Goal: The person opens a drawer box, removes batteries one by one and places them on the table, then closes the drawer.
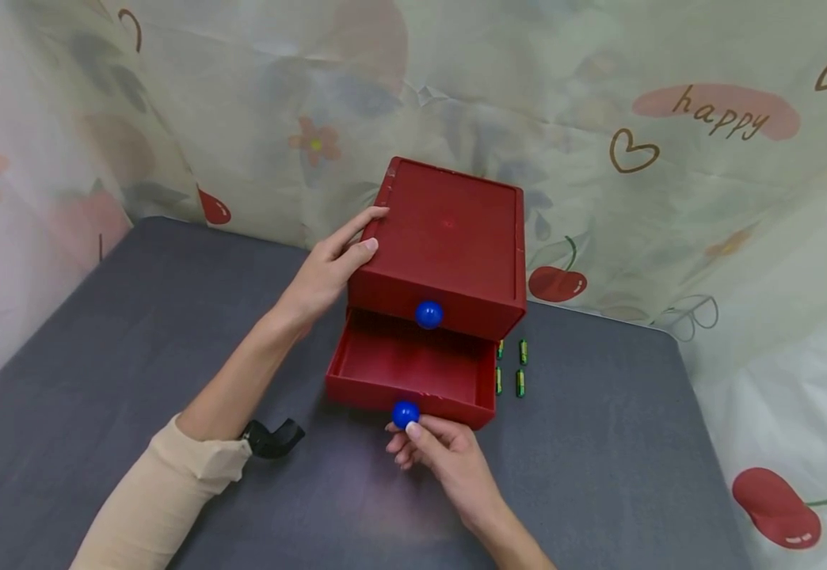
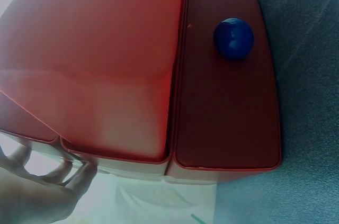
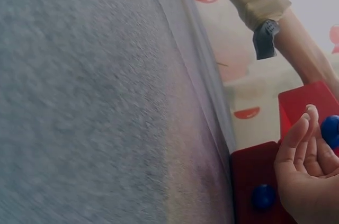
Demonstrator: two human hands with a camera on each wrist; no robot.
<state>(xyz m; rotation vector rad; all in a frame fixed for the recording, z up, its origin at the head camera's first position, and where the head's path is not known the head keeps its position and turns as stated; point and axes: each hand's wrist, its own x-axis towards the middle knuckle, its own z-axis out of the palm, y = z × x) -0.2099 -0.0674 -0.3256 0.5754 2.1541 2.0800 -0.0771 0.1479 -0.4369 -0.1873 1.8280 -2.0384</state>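
Observation:
A red drawer cabinet stands on the table with one drawer pulled out below its top drawer. My right hand is at the front of that drawer, thumb and index finger pinching its round blue knob. My left hand rests on the cabinet's left upper edge, thumb and index finger reaching over the top. In the left wrist view its fingers touch the cabinet's side. Another blue knob sits on the closed top drawer. The left wrist view also shows a closed lower drawer with its own blue knob.
Several small green batteries stand or lie at the cabinet's right side. The grey table reaches a patterned curtain behind and at both sides. A black device is strapped at the left wrist.

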